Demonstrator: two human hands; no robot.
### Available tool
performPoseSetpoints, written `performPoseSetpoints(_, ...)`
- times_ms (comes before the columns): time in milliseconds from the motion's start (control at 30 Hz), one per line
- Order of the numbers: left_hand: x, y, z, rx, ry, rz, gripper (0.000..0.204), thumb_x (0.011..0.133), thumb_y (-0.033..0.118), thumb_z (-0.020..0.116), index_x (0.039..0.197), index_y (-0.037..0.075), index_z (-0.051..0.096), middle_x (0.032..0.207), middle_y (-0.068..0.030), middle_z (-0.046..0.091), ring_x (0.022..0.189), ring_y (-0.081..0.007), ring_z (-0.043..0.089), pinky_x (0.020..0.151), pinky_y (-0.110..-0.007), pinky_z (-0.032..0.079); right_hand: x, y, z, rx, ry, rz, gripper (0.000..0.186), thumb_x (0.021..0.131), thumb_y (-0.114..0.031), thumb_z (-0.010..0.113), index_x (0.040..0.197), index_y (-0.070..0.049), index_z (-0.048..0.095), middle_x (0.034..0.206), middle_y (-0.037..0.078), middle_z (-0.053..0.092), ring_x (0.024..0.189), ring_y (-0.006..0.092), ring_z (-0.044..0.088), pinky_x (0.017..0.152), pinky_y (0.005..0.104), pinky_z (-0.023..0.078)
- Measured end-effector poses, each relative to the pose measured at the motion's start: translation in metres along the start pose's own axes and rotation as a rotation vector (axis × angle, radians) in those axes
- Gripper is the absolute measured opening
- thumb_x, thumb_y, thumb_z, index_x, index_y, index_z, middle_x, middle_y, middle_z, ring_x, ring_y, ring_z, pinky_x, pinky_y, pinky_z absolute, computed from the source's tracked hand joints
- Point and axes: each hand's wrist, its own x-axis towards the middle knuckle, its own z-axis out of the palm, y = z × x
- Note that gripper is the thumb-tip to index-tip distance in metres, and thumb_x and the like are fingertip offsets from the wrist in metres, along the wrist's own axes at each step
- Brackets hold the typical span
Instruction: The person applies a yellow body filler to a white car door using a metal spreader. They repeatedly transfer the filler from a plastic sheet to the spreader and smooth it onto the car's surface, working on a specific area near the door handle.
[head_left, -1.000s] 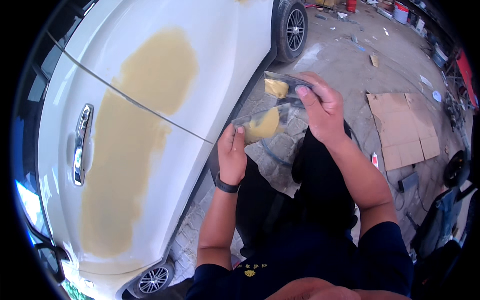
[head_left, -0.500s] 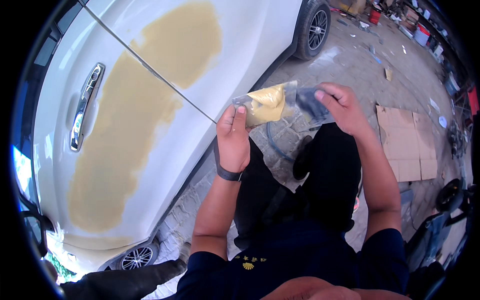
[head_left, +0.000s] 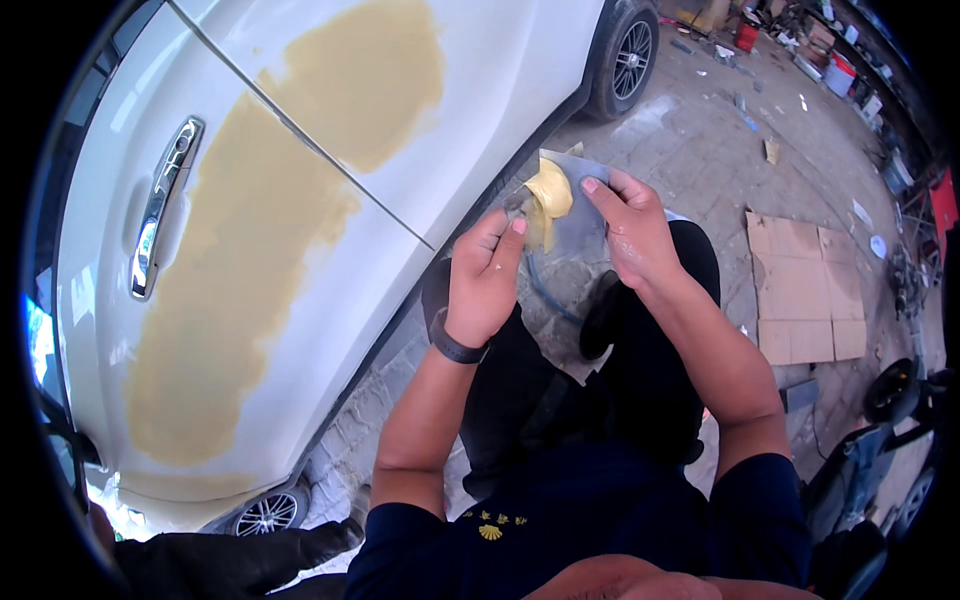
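Note:
My left hand (head_left: 484, 277) grips a thin metal spreader blade (head_left: 530, 220) smeared with yellow body filler. My right hand (head_left: 630, 225) holds a grey flat mixing board (head_left: 578, 200) carrying a lump of the same yellow filler (head_left: 550, 190). The two tools touch at the filler, in front of my knees. To the left stands a white car (head_left: 480, 60) whose doors bear large tan filler patches (head_left: 230, 290), and a chrome door handle (head_left: 160, 205) is further left. A dark watch band sits on my left wrist.
A flattened cardboard sheet (head_left: 805, 290) lies on the paved ground at right. The car's rear wheel (head_left: 625, 55) is at the top, another wheel (head_left: 268, 512) at the bottom left. Clutter and containers (head_left: 820, 60) line the far top right. A dark machine (head_left: 890, 395) stands at the right edge.
Both hands have come closer together; the spreader now meets the filler on the board, which has turned more upright. The view has shifted toward the car.

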Motion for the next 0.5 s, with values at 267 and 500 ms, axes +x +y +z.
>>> performPoseSetpoints(267,0.041,-0.021,-0.012,0.145,-0.017,-0.131,0.022,0.110,0.017,0.057,0.100,-0.001,0.063,0.078,0.0008,0.054,0.077,-0.0076,0.045,0.068,-0.028,0.042,0.077,-0.030,-0.002,-0.176,-0.070,-0.405,0.022,0.105,-0.010,0.064,0.119,0.005,0.071,0.105,0.005,0.072,0.092,0.0080,0.063,0.080,0.0251,0.052)
performPoseSetpoints(500,0.146,-0.099,-0.014,-0.219,0.020,-0.323,0.026,0.114,0.018,0.051,0.123,-0.003,0.061,0.116,-0.0071,0.068,0.108,-0.0142,0.062,0.098,-0.034,0.050,0.181,0.013,-0.049,-0.450,-0.326,-0.512,0.021,0.099,-0.006,0.067,0.116,0.003,0.075,0.104,0.012,0.072,0.087,0.0173,0.068,0.076,0.0299,0.053)
